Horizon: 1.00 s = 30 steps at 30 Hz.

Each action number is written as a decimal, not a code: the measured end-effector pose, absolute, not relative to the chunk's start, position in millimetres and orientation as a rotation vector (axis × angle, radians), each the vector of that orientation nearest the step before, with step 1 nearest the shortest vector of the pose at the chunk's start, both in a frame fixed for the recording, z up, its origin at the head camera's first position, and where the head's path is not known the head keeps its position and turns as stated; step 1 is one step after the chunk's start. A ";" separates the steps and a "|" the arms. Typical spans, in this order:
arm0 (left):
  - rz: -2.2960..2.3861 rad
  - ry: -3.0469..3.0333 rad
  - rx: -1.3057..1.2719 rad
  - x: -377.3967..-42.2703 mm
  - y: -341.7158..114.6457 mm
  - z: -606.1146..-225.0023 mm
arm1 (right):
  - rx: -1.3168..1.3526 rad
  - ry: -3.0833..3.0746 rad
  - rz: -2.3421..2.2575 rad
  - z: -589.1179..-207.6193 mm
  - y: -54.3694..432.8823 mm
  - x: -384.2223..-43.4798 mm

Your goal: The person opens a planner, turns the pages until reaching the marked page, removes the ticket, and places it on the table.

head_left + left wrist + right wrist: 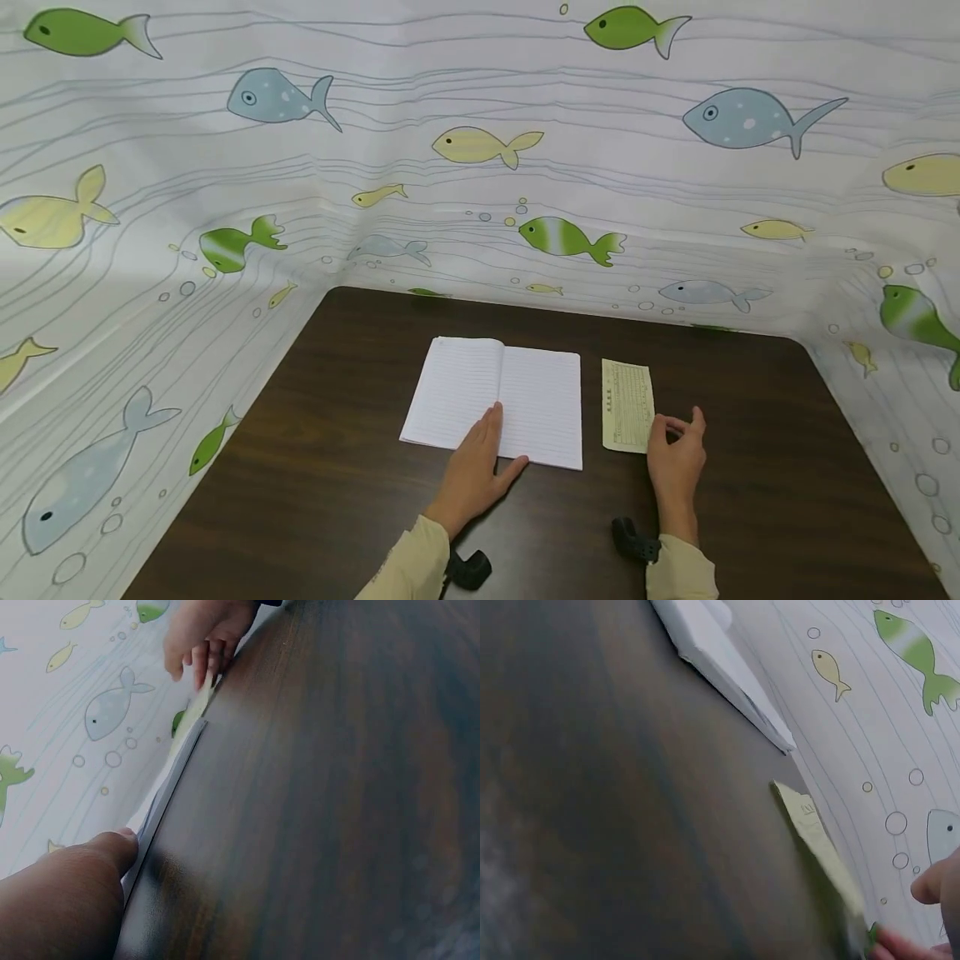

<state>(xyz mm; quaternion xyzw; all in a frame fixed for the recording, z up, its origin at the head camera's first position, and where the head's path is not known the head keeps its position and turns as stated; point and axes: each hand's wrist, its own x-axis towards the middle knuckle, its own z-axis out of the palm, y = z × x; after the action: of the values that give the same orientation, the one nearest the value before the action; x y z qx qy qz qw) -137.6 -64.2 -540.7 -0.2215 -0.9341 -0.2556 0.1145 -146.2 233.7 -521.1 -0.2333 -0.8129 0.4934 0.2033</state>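
Note:
A lined notebook (540, 400) lies spread out on the dark table, both visible pages blank. My left hand (472, 475) rests on its lower part with straight fingers, the fingertips by the center fold and the thumb out along the lower edge. In the left wrist view, the thumb (112, 851) presses at the notebook's edge (169, 795). To the right of the notebook is a yellow printed paper slip (627, 408). My right hand (677, 462) pinches its lower right edge between thumb and finger. The right wrist view shows the slip (817, 836) raised at a slant near the fingertips.
A brown wooden table (315, 500) carries everything. White sheeting (465, 75) printed with fish walls off its back and both sides. A black wrist device sits on the left wrist (468, 571), another on the right wrist (636, 542).

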 end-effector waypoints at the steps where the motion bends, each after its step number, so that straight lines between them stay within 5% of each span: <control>1: -0.737 -2.742 -0.658 -137.6 -64.2 -540.2 | -0.642 -2.263 1.371 -520.5 232.9 -145.0; 6: -0.669 -2.728 -0.707 -137.8 -65.0 -538.1 | -0.447 -2.347 1.267 -514.4 224.1 -142.3; 16: -0.657 -2.705 -0.704 -139.5 -63.4 -535.3 | 0.485 -2.679 0.989 -512.4 147.5 -146.8; 22: -0.666 -2.645 -0.614 -139.2 -66.7 -529.3 | 0.458 -2.767 0.843 -532.1 131.7 -139.2; 30: -0.700 -2.774 -0.026 -143.9 -108.7 -505.2 | 0.451 -2.792 0.845 -535.2 131.1 -140.3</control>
<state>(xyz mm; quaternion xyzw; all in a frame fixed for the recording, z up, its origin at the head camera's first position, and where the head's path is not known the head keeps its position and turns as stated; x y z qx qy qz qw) -143.9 -108.7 -505.2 -0.0091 -0.9600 -0.2422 0.1400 -140.3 131.1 -535.2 0.1521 -0.9416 0.2851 0.0950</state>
